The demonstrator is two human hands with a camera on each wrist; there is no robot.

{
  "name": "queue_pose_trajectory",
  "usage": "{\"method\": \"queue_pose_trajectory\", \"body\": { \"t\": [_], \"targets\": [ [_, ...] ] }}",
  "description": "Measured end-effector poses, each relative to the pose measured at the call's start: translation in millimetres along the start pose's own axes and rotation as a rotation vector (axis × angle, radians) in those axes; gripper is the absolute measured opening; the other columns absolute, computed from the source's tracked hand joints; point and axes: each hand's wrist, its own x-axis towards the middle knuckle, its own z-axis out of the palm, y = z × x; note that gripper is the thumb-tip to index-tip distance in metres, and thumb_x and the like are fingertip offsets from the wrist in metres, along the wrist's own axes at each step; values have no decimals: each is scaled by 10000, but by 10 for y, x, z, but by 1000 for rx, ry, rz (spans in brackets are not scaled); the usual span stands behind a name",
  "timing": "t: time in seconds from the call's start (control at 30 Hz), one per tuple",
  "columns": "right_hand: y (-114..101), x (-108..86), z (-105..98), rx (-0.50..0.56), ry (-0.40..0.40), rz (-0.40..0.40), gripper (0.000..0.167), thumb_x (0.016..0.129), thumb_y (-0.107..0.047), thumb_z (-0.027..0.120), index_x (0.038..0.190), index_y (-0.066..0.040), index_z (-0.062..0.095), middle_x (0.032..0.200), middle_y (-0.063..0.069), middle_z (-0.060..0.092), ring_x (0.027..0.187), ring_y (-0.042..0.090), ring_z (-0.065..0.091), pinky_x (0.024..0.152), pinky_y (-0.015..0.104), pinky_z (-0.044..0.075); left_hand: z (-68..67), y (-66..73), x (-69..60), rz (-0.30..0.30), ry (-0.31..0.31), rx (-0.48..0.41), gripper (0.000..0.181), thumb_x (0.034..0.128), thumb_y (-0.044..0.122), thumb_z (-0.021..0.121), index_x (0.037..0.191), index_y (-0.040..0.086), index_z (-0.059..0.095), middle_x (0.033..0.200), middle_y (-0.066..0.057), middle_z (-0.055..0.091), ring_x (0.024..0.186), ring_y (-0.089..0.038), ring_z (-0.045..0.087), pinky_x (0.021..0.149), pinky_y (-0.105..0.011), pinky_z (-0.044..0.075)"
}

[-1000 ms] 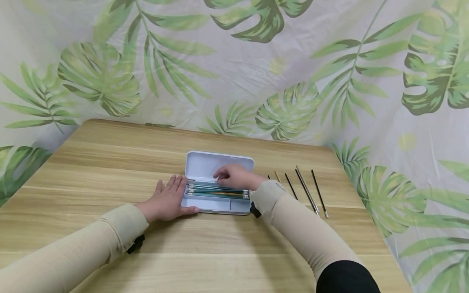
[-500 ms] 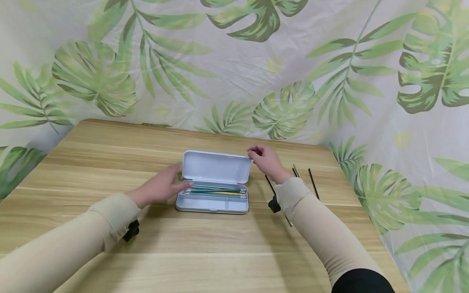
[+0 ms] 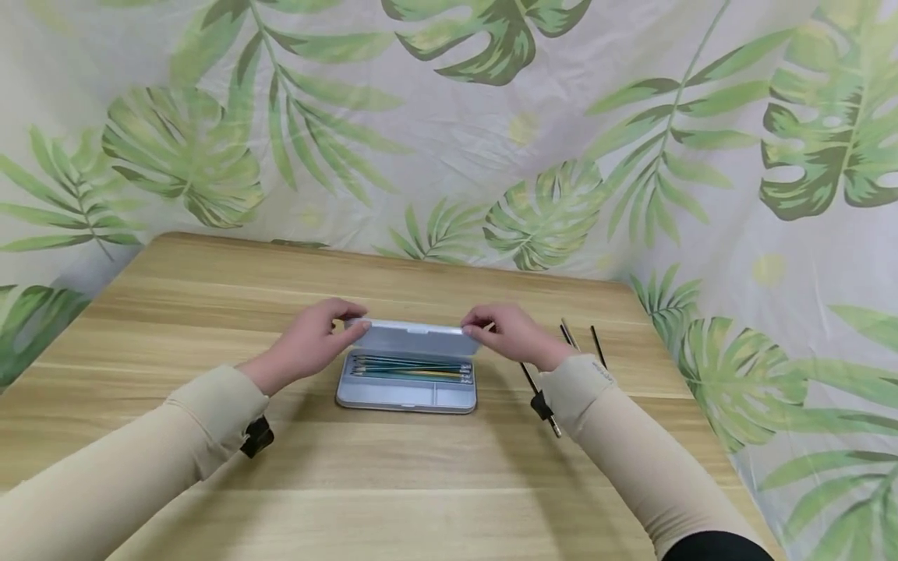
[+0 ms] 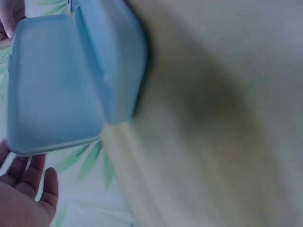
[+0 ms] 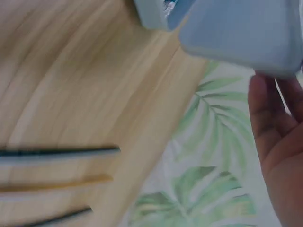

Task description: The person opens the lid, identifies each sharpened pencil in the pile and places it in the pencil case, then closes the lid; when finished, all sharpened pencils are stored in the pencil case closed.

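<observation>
A pale blue-white pencil case (image 3: 389,394) lies on the table with its lid (image 3: 421,340) tilted up, partway over the box. Several green pencils and a yellowish one, the pencils (image 3: 414,369), lie in its back compartment; the front compartments look bare. My left hand (image 3: 316,343) pinches the lid's left corner, thumb in front and fingers behind. At the opposite corner my right hand (image 3: 515,335) pinches the lid's edge. The left wrist view shows the lid's inner face (image 4: 54,80), and in the right wrist view my right fingers (image 5: 259,101) are against its edge.
Several loose pencils lie right of the case, among them a dark pencil (image 3: 529,378) partly under my right wrist and another dark pencil (image 3: 599,346) farther right. The wooden table (image 3: 295,483) meets a leaf-print cloth (image 3: 449,156) at the back.
My right hand left the pencils and went to the lid's right corner. My left hand rose from beside the case to the left corner. The lid has swung forward from its leaned-back position.
</observation>
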Motion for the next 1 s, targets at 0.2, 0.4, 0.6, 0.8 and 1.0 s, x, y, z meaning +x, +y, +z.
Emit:
{"method": "queue_pose_trajectory", "body": {
  "t": [0.2,0.4,0.6,0.8,1.0],
  "targets": [
    [-99,-193,92,-127,-190,-164,293,1046,-237,639,1286,-83,709,1273,55,700,1113,183,654,935,354,538,142,-128,-148,127,-86,67,254,970,216,752,1142,29,744,1190,-136,695,1090,-325,654,906,-523,529],
    [-104,-260,231,-173,-187,-124,332,1002,-244,700,1296,-90,702,1307,72,665,1143,227,633,965,391,511,232,-118,-163,127,-167,157,266,932,233,795,1127,58,748,1229,-149,662,1135,-347,630,971,-542,509],
    [-36,-242,357,-215,-144,-66,324,995,-225,721,1282,-74,706,1331,102,644,1238,285,601,1057,438,464,311,-115,-141,104,-174,212,286,923,181,797,1160,33,738,1240,-149,651,1150,-350,623,1000,-541,495],
    [25,-196,470,-287,-91,-75,312,992,-208,728,1264,-56,712,1349,156,627,1267,328,585,1079,452,452,379,-146,-114,127,-145,244,275,913,103,787,1152,-14,717,1224,-176,644,1138,-370,631,998,-548,496],
    [49,-172,492,-323,-48,-87,315,998,-202,722,1266,-38,710,1345,170,630,1269,329,586,1080,452,453,396,-143,-26,159,-110,264,262,906,66,778,1140,-32,710,1219,-197,641,1123,-386,643,982,-543,510]
  ]
}}
